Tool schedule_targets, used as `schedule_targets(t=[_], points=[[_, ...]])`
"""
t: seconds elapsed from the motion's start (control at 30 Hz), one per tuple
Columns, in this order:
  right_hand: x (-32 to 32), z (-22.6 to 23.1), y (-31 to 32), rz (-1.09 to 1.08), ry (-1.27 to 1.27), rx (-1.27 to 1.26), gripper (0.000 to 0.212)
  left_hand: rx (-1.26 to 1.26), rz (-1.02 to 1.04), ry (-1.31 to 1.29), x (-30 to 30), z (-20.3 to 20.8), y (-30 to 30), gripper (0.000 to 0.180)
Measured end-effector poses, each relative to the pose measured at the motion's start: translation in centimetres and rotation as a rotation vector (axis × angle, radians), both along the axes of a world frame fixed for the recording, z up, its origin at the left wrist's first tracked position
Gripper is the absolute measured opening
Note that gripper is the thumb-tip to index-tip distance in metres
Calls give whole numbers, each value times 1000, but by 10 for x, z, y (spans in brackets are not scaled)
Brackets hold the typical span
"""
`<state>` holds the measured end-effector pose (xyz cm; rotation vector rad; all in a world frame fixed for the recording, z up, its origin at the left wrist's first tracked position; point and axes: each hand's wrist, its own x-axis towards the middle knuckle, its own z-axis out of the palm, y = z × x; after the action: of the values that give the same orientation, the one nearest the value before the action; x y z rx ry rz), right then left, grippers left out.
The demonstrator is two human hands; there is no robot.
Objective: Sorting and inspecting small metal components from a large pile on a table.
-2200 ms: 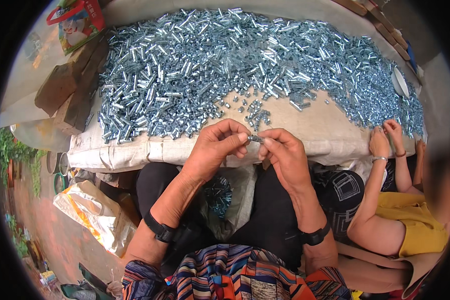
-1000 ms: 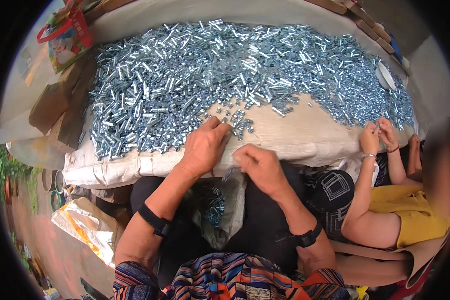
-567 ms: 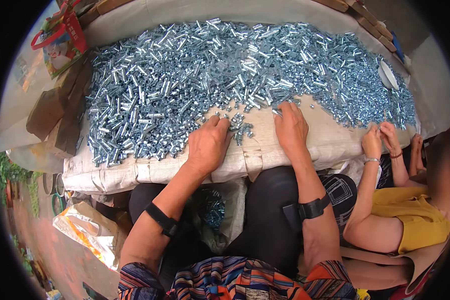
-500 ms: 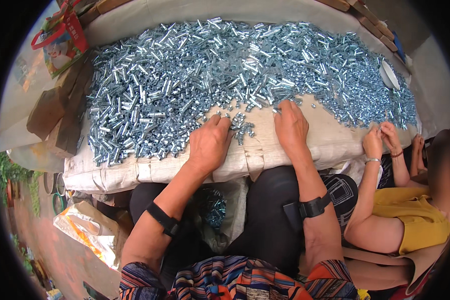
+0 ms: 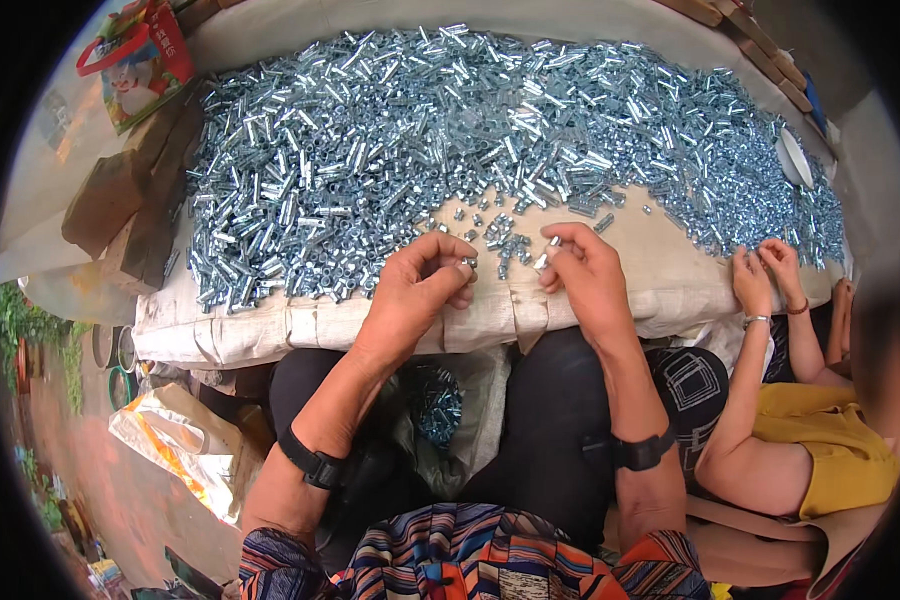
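Observation:
Over the near edge of a cloth-covered table (image 5: 670, 245), my left hand (image 5: 417, 290) pinches a small shiny metal nut (image 5: 469, 263) between thumb and fingertips. My right hand (image 5: 588, 278), a short way to the right, grips a silvery metal sleeve (image 5: 543, 260) at its fingertips. The two pieces are apart, their ends facing each other. Just beyond and between the hands lies a little cluster of loose nuts (image 5: 505, 238). A broad heap of bluish metal sleeves and nuts (image 5: 370, 150) covers most of the tabletop behind.
An open sack (image 5: 485, 400) with metal parts inside stands between my knees. On the right, a co-worker's hands (image 5: 765, 275) work at the table edge. A white scoop-like dish (image 5: 794, 158) rests on the heap. Wooden blocks (image 5: 120, 215) and a red bag (image 5: 140, 65) border the left.
Both hands have lifted off the tabletop and drawn back toward me. They now hold small metal pieces up at their fingertips, facing each other.

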<state>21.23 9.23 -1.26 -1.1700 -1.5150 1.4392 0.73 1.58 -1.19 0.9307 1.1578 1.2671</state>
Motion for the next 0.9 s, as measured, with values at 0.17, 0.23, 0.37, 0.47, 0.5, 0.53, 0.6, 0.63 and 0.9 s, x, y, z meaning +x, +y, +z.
schedule_targets(t=[0.17,0.23,0.37,0.47,0.5,0.53,0.6,0.63,0.9], points=[[-13,8,-30,16,385,-164,11,-1,-26,-161,9,6,-5,15],[-16,10,-36,35,388,-172,10,0,-44,-173,10,6,-6,15],[-18,10,-42,75,446,-212,9,3,-71,-188,10,5,-9,14],[-18,8,-45,89,498,-223,10,37,-46,-139,11,3,-10,11],[-18,7,-46,90,509,-217,11,38,-45,-138,11,3,-11,11],[-19,6,-47,92,510,-217,11,37,-43,-127,11,5,-11,12],[-20,4,-47,72,464,-113,11,36,-38,-114,12,5,-12,13],[-20,3,-47,74,465,-113,11,55,-24,-89,13,4,-13,12],[-21,-2,-47,87,476,-196,7,92,-45,66,9,1,-14,9]])
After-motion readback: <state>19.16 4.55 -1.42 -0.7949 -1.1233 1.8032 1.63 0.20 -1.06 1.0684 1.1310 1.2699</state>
